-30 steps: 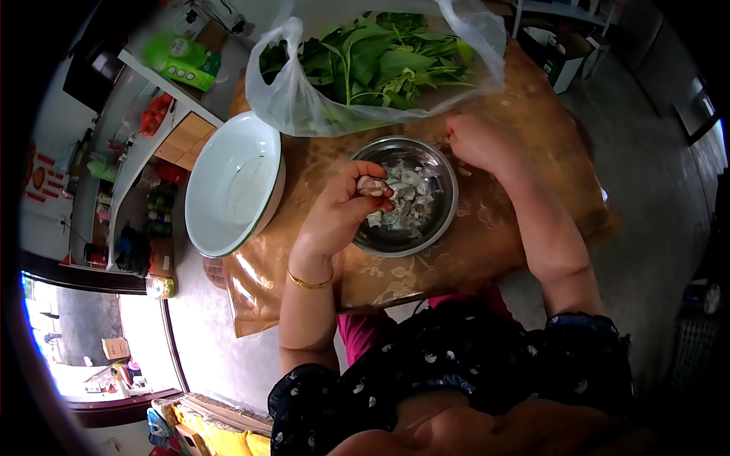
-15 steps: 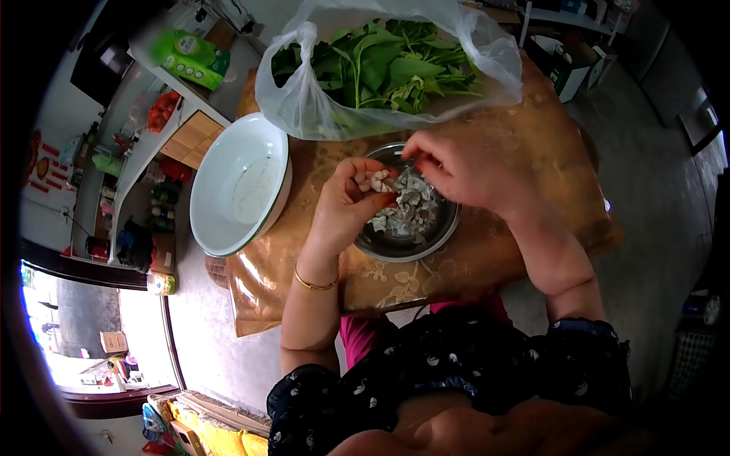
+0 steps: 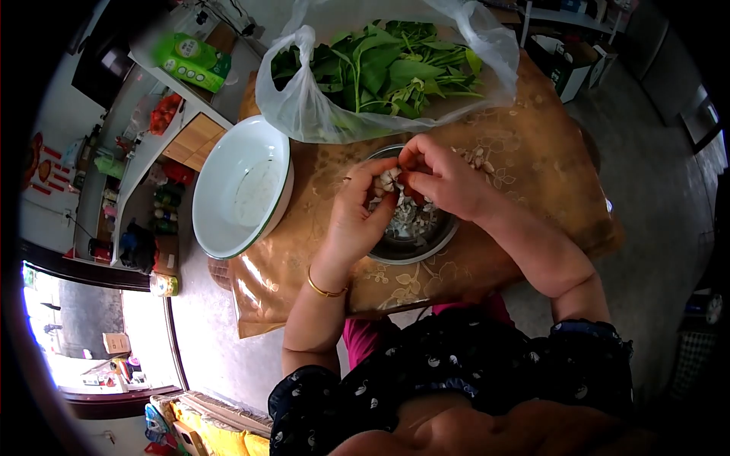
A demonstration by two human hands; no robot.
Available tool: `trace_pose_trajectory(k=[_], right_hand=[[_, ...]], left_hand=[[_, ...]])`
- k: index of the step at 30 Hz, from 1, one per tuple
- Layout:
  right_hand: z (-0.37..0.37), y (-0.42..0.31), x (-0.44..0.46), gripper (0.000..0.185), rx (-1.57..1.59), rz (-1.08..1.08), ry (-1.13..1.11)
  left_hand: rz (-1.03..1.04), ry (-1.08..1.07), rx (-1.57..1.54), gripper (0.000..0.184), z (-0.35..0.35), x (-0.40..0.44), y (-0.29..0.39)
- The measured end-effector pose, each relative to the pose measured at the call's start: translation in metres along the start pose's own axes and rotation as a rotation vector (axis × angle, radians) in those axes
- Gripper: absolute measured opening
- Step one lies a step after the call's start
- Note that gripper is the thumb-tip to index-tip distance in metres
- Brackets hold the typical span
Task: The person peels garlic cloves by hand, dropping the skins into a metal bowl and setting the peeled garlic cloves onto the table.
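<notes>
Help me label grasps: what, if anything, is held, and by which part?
The left hand holds a garlic bulb by its sides; the right hand is at it, but whether it grips cannot be told.

Here the left grip (image 3: 356,209) and right grip (image 3: 445,178) crowd over the garlic bulb (image 3: 390,180), and fingers cover much of it! They also mask part of the steel bowl (image 3: 414,255), its peelings (image 3: 411,220) too small to separate. Up top, the plastic bag (image 3: 312,118) runs off the edge; the green packet (image 3: 199,64) blurs leftward; below, the dark shirt (image 3: 487,361) is cut off.
</notes>
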State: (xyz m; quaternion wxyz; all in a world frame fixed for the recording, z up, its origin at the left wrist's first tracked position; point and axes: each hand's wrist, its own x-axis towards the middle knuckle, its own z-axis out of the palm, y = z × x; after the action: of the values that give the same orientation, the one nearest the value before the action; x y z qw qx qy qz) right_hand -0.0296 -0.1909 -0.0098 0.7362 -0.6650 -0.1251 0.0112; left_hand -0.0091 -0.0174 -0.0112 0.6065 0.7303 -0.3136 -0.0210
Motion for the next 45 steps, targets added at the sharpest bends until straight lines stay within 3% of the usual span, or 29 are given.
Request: trace_pose_trajectory(k=[3, 6, 10, 30, 39, 45], right_hand=[[0.003, 0.001, -0.001, 0.020, 0.234, 0.195, -0.002], [0.003, 0.003, -0.001, 0.021, 0.387, 0.327, 0.017], [0.005, 0.006, -0.001, 0.021, 0.496, 0.422, 0.032], [0.011, 0.004, -0.003, 0.020, 0.421, 0.446, 0.102], [0.003, -0.001, 0.000, 0.018, 0.534, 0.404, 0.027], [0.002, 0.003, 0.001, 0.013, 0.654, 0.397, 0.011]], left_hand=[[0.033, -0.009, 0.156, 0.042, -0.002, 0.000, -0.002], [0.222, -0.032, 0.365, 0.043, -0.003, 0.003, 0.004], [0.242, -0.033, 0.458, 0.042, 0.002, 0.001, 0.010], [0.212, -0.063, 0.380, 0.043, 0.006, 0.000, 0.008], [-0.206, 0.014, -0.255, 0.037, -0.002, -0.001, 0.003], [-0.258, 0.020, -0.385, 0.036, -0.008, 0.001, -0.001]])
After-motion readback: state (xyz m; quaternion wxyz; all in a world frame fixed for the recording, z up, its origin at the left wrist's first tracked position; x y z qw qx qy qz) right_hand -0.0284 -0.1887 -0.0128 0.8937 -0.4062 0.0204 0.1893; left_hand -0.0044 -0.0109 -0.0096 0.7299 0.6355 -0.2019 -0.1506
